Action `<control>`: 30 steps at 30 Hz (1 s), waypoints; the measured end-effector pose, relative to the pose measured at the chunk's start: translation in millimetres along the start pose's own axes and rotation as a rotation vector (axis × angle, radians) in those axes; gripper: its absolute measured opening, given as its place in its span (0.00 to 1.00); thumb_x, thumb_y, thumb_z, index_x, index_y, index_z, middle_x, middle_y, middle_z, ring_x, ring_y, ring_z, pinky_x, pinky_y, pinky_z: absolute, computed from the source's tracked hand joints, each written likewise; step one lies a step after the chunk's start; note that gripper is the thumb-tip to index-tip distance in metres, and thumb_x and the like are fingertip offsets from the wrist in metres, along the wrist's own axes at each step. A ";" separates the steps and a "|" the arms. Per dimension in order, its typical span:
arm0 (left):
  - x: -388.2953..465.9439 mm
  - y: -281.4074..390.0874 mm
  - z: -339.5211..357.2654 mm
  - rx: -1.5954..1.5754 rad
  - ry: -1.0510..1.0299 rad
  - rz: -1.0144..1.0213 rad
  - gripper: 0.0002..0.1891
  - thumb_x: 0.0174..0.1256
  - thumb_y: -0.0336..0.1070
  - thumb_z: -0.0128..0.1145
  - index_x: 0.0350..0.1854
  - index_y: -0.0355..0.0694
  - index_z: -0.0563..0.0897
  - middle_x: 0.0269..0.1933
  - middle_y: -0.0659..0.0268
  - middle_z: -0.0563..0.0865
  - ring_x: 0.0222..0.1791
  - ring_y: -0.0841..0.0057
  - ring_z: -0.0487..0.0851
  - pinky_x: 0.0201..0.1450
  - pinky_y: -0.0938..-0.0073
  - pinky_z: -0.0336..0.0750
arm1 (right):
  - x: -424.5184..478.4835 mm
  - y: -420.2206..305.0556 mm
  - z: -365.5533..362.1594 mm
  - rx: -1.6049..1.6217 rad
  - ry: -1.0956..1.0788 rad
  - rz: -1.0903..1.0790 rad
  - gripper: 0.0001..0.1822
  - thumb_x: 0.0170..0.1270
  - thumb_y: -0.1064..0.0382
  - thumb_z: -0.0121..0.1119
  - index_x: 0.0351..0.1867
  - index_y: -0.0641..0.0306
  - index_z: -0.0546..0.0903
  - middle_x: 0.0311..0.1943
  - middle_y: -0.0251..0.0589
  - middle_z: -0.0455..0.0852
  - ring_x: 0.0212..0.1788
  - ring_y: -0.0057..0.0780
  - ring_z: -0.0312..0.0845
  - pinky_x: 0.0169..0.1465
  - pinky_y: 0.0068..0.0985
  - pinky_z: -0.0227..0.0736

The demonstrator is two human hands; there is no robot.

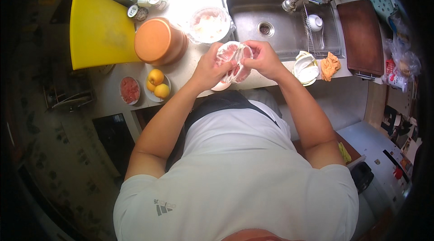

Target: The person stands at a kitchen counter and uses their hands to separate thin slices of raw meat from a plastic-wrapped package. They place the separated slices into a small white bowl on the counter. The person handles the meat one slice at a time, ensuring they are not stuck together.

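Observation:
Between both hands is a peeled pink pomelo [226, 54], partly split along its middle, with white pith on its segments. My left hand [213, 66] grips its left side, the thumb pressed near the split. On the other side, my right hand [262, 59] has its thumb and fingers around the right part. The fruit is held above the counter's front edge, near the sink. Partly hidden under it is a pale round item [221, 86] that I cannot identify. A lined bowl [209, 25] with whitish scraps stands just behind my left hand.
A steel sink [247, 10] holds a wire rack [323, 42] with a white bowl [315, 22]. Pomelo peel [306, 69] and an orange cloth [330, 67] lie right. Leftward are an orange pot [157, 40], yellow board [101, 30], plate of yellow fruit [156, 85] and bowl of pink pulp [129, 90].

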State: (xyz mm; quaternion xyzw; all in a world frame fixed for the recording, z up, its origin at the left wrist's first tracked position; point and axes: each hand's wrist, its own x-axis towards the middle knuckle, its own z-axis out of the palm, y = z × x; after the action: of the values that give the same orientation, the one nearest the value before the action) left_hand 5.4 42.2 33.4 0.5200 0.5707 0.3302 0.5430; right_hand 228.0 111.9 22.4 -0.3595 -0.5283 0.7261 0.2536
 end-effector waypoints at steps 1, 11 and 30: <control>-0.2 -1.1 0.2 -0.011 0.000 0.005 0.23 0.73 0.38 0.69 0.65 0.37 0.78 0.52 0.61 0.88 0.51 0.78 0.86 0.56 0.72 0.81 | 0.1 1.9 0.7 0.006 0.007 -0.006 0.15 0.61 0.68 0.67 0.49 0.71 0.87 0.35 0.29 0.87 0.36 0.13 0.79 0.41 0.20 0.77; -5.9 -6.0 6.0 -0.103 0.017 -0.015 0.20 0.71 0.36 0.69 0.60 0.36 0.79 0.48 0.64 0.88 0.46 0.81 0.85 0.51 0.76 0.81 | 2.6 -0.5 16.4 -0.256 0.190 -0.002 0.10 0.58 0.67 0.63 0.38 0.70 0.89 0.26 0.32 0.86 0.29 0.18 0.76 0.35 0.25 0.74; -4.9 3.8 -3.6 0.359 0.028 0.072 0.30 0.60 0.43 0.73 0.62 0.36 0.77 0.48 0.43 0.89 0.46 0.47 0.90 0.51 0.55 0.83 | -0.4 -1.1 25.7 -0.783 0.219 -0.211 0.13 0.58 0.60 0.68 0.40 0.66 0.87 0.29 0.51 0.90 0.33 0.52 0.89 0.41 0.40 0.83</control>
State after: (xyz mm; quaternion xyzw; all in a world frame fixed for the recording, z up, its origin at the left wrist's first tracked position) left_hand 2.1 39.1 39.1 0.6240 0.6090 0.2498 0.4212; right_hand 207.9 97.0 28.3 -0.4474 -0.7684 0.3981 0.2255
